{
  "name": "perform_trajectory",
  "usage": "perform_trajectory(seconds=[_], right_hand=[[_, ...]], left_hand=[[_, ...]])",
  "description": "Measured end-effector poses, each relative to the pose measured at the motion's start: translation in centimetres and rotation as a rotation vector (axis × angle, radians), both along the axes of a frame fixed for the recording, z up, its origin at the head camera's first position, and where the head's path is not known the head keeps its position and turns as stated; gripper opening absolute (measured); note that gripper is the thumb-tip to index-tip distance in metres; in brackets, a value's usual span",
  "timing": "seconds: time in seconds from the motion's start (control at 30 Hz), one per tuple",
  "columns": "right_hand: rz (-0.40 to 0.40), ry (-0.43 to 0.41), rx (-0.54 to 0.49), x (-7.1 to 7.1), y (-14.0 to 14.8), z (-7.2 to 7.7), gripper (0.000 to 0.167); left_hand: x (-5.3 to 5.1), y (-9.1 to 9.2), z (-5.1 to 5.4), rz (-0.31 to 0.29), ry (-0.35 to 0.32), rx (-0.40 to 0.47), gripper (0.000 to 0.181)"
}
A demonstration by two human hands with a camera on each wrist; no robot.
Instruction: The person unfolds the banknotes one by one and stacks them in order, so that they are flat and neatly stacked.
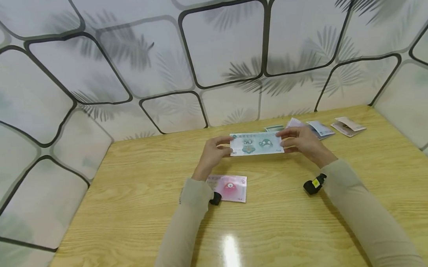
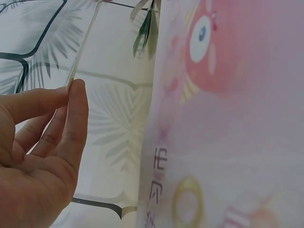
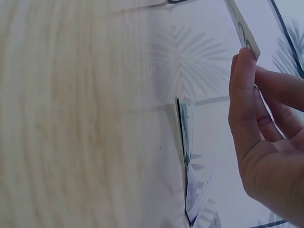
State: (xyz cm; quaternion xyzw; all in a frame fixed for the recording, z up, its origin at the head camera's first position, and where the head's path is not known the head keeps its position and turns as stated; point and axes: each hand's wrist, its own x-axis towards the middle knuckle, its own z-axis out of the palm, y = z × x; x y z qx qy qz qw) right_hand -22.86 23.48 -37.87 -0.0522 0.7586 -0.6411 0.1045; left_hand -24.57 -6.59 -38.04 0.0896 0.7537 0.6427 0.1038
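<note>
A pale green play banknote (image 1: 257, 144) marked 50, with a cartoon figure on it, is stretched flat above the table. My left hand (image 1: 212, 152) pinches its left end between thumb and fingers. At its right end my right hand (image 1: 304, 143) pinches it the same way. The left wrist view shows the left fingers (image 2: 78, 111) on the note's thin edge, and the right wrist view shows the right fingers (image 3: 244, 95) at a corner. Below my left wrist a pink play banknote (image 1: 235, 189) lies on the table, partly hidden by the sleeve.
Behind my right hand stand several folded notes: a green one (image 1: 274, 128), a lilac one (image 1: 294, 123), a blue one (image 1: 320, 129) and a brownish one (image 1: 348, 125). The wooden table (image 1: 131, 199) meets a patterned wall (image 1: 225, 46) at the back.
</note>
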Motion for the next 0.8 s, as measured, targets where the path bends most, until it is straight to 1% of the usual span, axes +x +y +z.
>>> perform_trajectory(seconds=[0.13, 0.3, 0.53, 0.63, 0.8], right_hand=[[0.002, 0.025, -0.001, 0.3, -0.3, 0.1, 0.044], [0.009, 0.072, -0.034, 0.7, -0.7, 0.1, 0.043], [0.008, 0.082, -0.086, 1.0, -1.2, 0.4, 0.038], [0.021, 0.089, -0.074, 1.3, -1.5, 0.6, 0.037], [0.03, 0.079, -0.055, 1.8, -2.1, 0.9, 0.039]], left_hand=[[0.2, -0.3, 0.1, -0.005, 0.006, -0.004, 0.037], [0.5, -0.9, 0.4, -0.01, 0.021, -0.033, 0.036], [0.5, -1.5, 0.9, -0.006, 0.04, -0.058, 0.035], [0.6, -1.9, 1.1, -0.009, 0.053, -0.072, 0.035], [1.0, -2.7, 1.3, -0.03, 0.075, -0.1, 0.034]])
